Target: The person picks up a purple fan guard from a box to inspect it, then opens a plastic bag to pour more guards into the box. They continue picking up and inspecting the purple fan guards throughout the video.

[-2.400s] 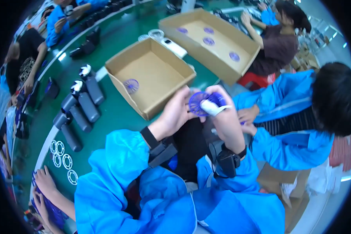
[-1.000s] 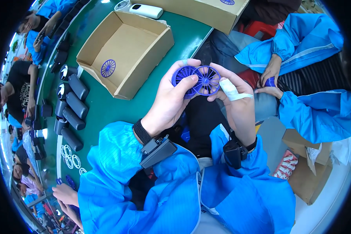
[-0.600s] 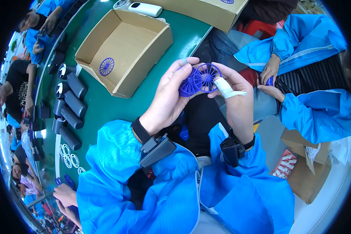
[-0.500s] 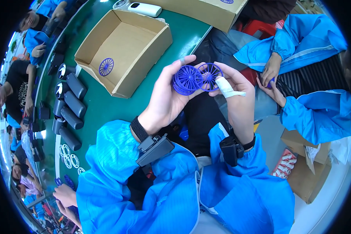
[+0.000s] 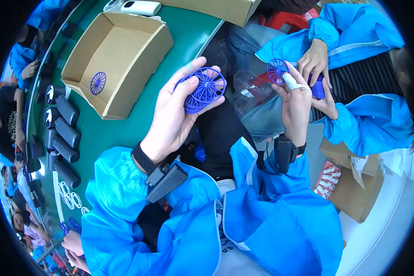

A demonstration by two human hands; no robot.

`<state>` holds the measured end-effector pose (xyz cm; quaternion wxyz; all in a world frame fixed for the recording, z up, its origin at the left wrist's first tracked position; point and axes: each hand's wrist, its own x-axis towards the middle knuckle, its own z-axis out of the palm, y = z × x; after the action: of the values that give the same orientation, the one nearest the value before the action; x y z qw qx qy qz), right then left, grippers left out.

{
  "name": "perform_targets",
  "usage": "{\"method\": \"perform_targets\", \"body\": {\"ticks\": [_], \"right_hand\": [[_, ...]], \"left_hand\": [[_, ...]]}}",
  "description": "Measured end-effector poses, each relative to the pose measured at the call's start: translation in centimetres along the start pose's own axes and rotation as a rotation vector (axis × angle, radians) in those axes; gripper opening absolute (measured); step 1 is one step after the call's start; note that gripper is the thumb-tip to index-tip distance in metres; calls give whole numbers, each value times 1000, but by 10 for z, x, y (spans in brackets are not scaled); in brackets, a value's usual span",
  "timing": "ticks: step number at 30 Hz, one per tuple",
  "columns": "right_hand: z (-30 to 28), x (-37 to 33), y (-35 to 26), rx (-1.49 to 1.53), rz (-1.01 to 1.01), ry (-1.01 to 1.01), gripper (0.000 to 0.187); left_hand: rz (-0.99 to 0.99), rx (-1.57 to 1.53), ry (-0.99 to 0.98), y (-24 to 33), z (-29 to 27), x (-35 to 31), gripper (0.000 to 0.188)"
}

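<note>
Partly thumb-hidden, purple wheels (image 5: 206, 85) in the curled left hand (image 5: 169, 112), single wheel (image 5: 277, 71) in the pinching right hand (image 5: 296, 102).

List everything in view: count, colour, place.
Table: one, green, upper left.
Open box: one, tan, on the table.
Second box: one, tan, top edge.
Third box: one, tan, lower right.
Loose wheel: one, purple, inside the open box.
Stacked wheels: several, purple, in the left grip.
Single wheel: one, purple, in the right grip.
Handheld devices: at least four, dark grey, left side.
Rings: at least four, white, below the handheld devices.
Rounded device: one, white, top edge.
Red object: one, upper right.
Neighbour's hands: two, blue-sleeved, right, around purple parts.
Other people: several, mixed clothing, left.
Sleeves: two, blue, lower centre.
Wrist devices: two, black, one per wrist.
Left grip, right grip: one each, around centre.
</note>
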<state>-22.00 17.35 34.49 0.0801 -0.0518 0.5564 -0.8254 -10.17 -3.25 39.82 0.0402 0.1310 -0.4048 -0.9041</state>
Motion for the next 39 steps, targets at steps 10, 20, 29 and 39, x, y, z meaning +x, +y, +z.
{"method": "perform_targets", "body": {"ticks": [10,20,29,39], "right_hand": [[108,46,-41,-354,-291,-252,31],[113,-25,-49,-491,25,-658,28],[95,-49,-17,-257,27,-398,30],[82,-50,-17,-177,8,-329,32]], "left_hand": [[-71,-81,-82,-1,-7,-7,40],[56,-44,-29,3,-12,-8,31],[0,-60,2,1,-10,-7,42],[-41,-78,-47,-1,-7,-9,54]]}}
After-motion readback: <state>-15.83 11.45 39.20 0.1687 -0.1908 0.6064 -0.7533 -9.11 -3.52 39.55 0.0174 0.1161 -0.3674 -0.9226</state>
